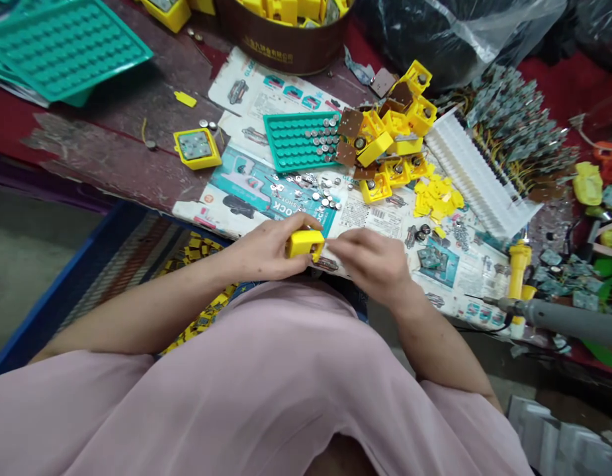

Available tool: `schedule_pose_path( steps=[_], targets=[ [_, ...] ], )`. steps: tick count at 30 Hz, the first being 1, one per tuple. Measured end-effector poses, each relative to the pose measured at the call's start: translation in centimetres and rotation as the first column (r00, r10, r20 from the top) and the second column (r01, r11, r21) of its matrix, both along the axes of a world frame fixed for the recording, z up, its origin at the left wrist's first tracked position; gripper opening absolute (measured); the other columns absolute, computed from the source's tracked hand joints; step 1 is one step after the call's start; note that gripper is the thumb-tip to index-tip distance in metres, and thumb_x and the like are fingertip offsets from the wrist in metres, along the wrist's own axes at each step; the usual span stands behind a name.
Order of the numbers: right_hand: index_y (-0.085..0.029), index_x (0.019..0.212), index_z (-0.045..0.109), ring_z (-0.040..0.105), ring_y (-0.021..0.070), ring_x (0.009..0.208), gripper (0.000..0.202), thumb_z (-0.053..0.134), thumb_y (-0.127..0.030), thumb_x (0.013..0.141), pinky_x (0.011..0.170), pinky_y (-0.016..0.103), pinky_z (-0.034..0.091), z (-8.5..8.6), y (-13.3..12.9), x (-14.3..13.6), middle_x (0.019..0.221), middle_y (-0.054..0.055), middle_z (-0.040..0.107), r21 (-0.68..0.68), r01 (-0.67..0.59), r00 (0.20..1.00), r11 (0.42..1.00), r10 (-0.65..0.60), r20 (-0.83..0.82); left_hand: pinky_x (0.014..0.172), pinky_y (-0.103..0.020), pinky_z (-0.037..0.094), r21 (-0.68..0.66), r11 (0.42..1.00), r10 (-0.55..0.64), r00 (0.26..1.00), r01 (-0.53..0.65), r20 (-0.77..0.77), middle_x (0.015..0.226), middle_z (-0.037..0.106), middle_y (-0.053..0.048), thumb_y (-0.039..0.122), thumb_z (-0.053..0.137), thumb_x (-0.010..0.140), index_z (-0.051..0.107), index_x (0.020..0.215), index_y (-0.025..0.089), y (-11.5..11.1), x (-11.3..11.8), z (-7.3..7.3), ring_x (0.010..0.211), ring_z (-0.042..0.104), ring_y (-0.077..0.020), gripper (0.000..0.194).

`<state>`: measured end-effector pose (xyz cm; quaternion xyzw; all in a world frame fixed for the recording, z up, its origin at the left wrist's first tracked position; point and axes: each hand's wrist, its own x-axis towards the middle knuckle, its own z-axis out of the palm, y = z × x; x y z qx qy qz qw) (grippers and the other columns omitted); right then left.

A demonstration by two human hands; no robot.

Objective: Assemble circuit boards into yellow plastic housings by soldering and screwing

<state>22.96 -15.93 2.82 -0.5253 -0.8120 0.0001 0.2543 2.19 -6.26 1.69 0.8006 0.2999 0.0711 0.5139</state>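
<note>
My left hand (280, 248) holds a small yellow plastic case (304, 244) near the table's front edge, its open end turned to the right. Just right of it, my right hand (372, 263) has its fingers pinched together close to that end; whatever lies between them is too small to name. Beyond the hands, silver button cells (325, 199) lie scattered on a printed sheet (246, 178). A green ridged tray (296, 142) holds more cells at its right side. Several yellow cases (378, 149) with brown boards are heaped beside the tray.
Small yellow pieces (437, 197) lie right of the heap. A white rack (479, 173) with wired boards stands behind. At the right is a soldering iron (558, 317). A round brown tin (286, 49) holds yellow cases. A larger green tray (72, 49) lies back left; a blue-edged container (62, 271) is below.
</note>
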Motion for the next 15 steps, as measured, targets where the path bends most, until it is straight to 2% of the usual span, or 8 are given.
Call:
schedule_pose_path(
  steps=[2, 3, 5, 7, 10, 12, 15],
  targets=[
    [-0.025, 0.101, 0.074, 0.067, 0.0126, 0.082, 0.019, 0.055, -0.026, 0.097, 0.071, 0.024, 0.051, -1.0, 1.2, 0.8, 0.091, 0.003, 0.073, -0.069, 0.184, 0.98, 0.981, -0.188, -0.061, 0.067, -0.023, 0.041, 0.012, 0.999, 0.036, 0.999, -0.036, 0.024, 0.093, 0.066, -0.001, 0.038, 0.058, 0.077, 0.061, 0.117, 0.02, 0.4, -0.2, 0.1, 0.076, 0.058, -0.0155, 0.044],
    [-0.024, 0.1, 0.074, 0.067, 0.0147, 0.083, 0.019, 0.056, -0.028, 0.097, 0.071, 0.026, 0.05, -1.6, 2.0, 1.1, 0.091, 0.004, 0.073, -0.111, 0.269, 0.961, 0.957, -0.274, -0.036, 0.068, -0.023, 0.042, 0.013, 0.998, 0.053, 0.998, -0.053, 0.035, 0.095, 0.066, -0.001, 0.039, 0.058, 0.077, 0.061, 0.117, 0.02, 0.6, -0.3, 0.1, 0.076, 0.057, -0.0153, 0.044],
    [-0.022, 0.101, 0.075, 0.066, 0.0184, 0.083, 0.019, 0.058, -0.029, 0.095, 0.069, 0.029, 0.048, -2.6, 3.4, 1.5, 0.094, 0.007, 0.072, -0.198, 0.363, 0.932, 0.91, -0.359, 0.057, 0.069, -0.024, 0.042, 0.003, 0.995, 0.098, 0.994, -0.098, 0.05, 0.097, 0.065, -0.001, 0.04, 0.059, 0.077, 0.061, 0.119, 0.019, 1.0, -0.4, -0.1, 0.076, 0.056, -0.0151, 0.047],
    [-0.021, 0.102, 0.074, 0.065, 0.0202, 0.085, 0.019, 0.058, -0.027, 0.093, 0.07, 0.031, 0.047, -3.3, 4.5, 1.6, 0.098, 0.009, 0.072, -0.272, 0.393, 0.919, 0.878, -0.378, 0.11, 0.068, -0.024, 0.041, -0.032, 0.99, 0.142, 0.988, -0.14, 0.064, 0.095, 0.063, -0.002, 0.041, 0.06, 0.077, 0.058, 0.123, 0.018, 1.2, -0.5, -0.5, 0.076, 0.055, -0.0152, 0.051],
    [-0.019, 0.094, 0.073, 0.063, 0.0192, 0.082, 0.012, 0.062, -0.024, 0.09, 0.073, 0.031, 0.046, -3.3, 5.1, 1.7, 0.096, 0.008, 0.072, -0.328, 0.395, 0.917, 0.858, -0.392, 0.077, 0.066, -0.024, 0.041, -0.098, 0.98, 0.185, 0.978, -0.176, 0.093, 0.092, 0.06, -0.001, 0.042, 0.062, 0.077, 0.056, 0.12, 0.018, 1.3, -0.5, -1.2, 0.075, 0.054, -0.0153, 0.049],
    [-0.019, 0.086, 0.071, 0.062, 0.0163, 0.074, 0.004, 0.068, -0.02, 0.084, 0.073, 0.03, 0.047, -2.8, 4.8, 1.8, 0.088, 0.005, 0.073, -0.366, 0.385, 0.91, 0.848, -0.414, -0.003, 0.066, -0.024, 0.041, -0.131, 0.977, 0.185, 0.977, -0.17, 0.106, 0.09, 0.059, 0.0, 0.041, 0.062, 0.078, 0.056, 0.116, 0.019, 1.4, -0.5, -1.5, 0.076, 0.054, -0.0153, 0.045],
    [-0.02, 0.08, 0.069, 0.058, 0.0107, 0.06, 0.004, 0.072, -0.016, 0.079, 0.067, 0.027, 0.047, -1.6, 3.8, 1.3, 0.077, -0.001, 0.072, -0.411, 0.339, 0.864, 0.847, -0.453, -0.22, 0.067, -0.024, 0.041, -0.152, 0.975, 0.183, 0.975, -0.163, 0.124, 0.09, 0.059, 0.0, 0.04, 0.063, 0.077, 0.057, 0.113, 0.02, 1.4, -0.3, -1.6, 0.076, 0.054, -0.0152, 0.042]
  ],
)
